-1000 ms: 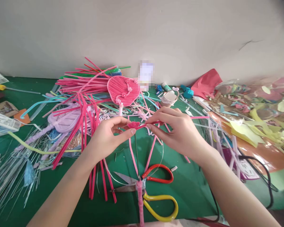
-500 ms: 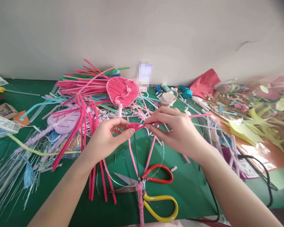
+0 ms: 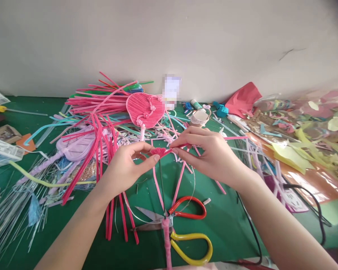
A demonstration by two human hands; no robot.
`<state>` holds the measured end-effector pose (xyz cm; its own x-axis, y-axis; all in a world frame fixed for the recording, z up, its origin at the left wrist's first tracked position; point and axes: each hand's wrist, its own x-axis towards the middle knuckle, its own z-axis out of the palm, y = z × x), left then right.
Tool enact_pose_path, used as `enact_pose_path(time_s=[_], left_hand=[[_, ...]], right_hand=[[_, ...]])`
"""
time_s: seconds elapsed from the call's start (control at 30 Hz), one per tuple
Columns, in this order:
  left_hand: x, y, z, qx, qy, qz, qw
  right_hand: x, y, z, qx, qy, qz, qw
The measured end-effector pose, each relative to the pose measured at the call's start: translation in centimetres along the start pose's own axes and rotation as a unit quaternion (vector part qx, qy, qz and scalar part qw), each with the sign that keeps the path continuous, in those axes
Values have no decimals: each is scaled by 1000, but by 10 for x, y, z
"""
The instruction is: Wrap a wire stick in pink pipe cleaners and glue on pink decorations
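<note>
Above the middle of the green table, my left hand (image 3: 128,167) pinches a small coiled pink pipe-cleaner piece (image 3: 159,151) between thumb and forefinger. My right hand (image 3: 207,153) pinches the straight tail of the same pink pipe cleaner just right of the coil. Both hands are closed on it, fingertips nearly touching. A thin wire (image 3: 161,180) hangs from the coil down toward a pink wrapped stem (image 3: 166,240) near the front edge.
Scissors (image 3: 183,225) with one red and one yellow handle lie below my hands. A pink heart-shaped pipe-cleaner fan (image 3: 145,109) and a heap of pink pipe cleaners (image 3: 98,123) sit behind. Paper scraps (image 3: 304,142) cover the right side; a black cable (image 3: 312,195) runs there.
Almost nothing differs; both hands stay pinched on the pink piece, and the view has shifted very slightly.
</note>
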<state>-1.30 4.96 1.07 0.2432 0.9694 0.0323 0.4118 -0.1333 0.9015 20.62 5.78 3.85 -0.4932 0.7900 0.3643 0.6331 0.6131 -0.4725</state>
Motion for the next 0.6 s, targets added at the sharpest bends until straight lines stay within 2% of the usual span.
enact_pose_path(time_s=[0.23,0.43,0.6], left_hand=[[1,0,0,-1,0,23,1000],[-1,1,0,-2,-3,32,999],[-1,2,0,-3,-8,32,999]], right_hand=[[4,1,-5,44,-32,3,999],[15,0,-11,59,-84,-9,995],[19,0,-11,86,-96,2,992]])
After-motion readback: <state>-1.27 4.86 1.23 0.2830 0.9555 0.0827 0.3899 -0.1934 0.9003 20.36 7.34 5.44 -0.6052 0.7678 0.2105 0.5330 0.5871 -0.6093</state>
